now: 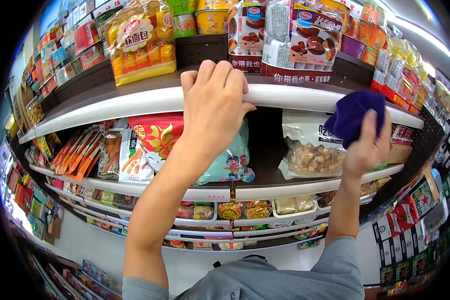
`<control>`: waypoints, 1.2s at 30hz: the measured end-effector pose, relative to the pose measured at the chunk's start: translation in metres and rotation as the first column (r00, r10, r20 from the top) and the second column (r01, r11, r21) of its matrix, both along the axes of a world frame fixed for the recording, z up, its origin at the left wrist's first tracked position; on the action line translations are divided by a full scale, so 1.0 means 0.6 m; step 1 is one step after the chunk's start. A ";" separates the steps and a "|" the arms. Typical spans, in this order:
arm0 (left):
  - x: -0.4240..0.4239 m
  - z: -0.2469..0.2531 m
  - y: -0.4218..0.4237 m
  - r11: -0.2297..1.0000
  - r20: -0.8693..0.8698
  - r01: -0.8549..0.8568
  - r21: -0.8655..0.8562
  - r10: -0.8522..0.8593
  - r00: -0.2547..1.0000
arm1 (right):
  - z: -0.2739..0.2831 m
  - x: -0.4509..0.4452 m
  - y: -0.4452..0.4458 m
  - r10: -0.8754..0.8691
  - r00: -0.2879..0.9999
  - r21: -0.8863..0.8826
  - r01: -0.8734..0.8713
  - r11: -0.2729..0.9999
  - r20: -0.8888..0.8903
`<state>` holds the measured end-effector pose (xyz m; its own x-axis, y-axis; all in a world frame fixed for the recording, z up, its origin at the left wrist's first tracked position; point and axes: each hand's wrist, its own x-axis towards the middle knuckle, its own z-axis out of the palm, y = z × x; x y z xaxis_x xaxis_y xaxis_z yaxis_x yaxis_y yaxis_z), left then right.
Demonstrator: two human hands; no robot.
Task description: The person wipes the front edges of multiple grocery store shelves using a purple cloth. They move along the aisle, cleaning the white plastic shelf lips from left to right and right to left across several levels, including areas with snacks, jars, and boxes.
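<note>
My left hand [213, 97] rests with curled fingers over the white front edge strip [142, 101] of the top shelf, its thumb against the strip. To the right, my right hand [369, 144] holds a folded dark purple cloth [354, 114] against the right part of that strip. Below my left hand stand a red bag with a white cat picture [161, 129] and a mint-green bag [228, 161]. A clear-fronted white bag of round, light brown pieces [315, 159] stands on the lower shelf, left of my right hand.
Above the strip stand a yellow bag of soft bread [142, 41] and brown-and-white snack packs [307, 41]. Orange packets [80, 152] lean at the left of the shelf below. Lower shelves hold more packaged snacks [230, 210]. Beer cartons [401, 217] are stacked at the right.
</note>
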<state>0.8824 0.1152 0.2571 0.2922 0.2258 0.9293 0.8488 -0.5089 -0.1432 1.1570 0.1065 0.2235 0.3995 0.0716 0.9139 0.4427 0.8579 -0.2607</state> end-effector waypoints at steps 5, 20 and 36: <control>-0.004 -0.023 0.013 0.994 0.005 0.010 0.113 -0.011 1.000 | 0.056 -0.074 0.031 -0.279 0.606 0.089 0.324 0.942 0.745; -0.124 -0.051 -0.069 0.990 0.101 -0.033 0.135 0.019 0.995 | 0.043 -0.191 0.008 -0.272 0.451 0.059 0.432 0.900 0.850; -0.169 -0.089 -0.151 0.996 0.261 -0.043 0.078 0.021 0.965 | 0.150 -0.171 0.036 0.651 0.759 -0.808 -0.371 0.458 0.020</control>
<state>0.7813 0.0246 0.2038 0.0319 0.1508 0.9881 0.8781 -0.4764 0.0443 1.0545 0.1280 0.3137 -0.2122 0.8466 0.4882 0.1572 0.5226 -0.8380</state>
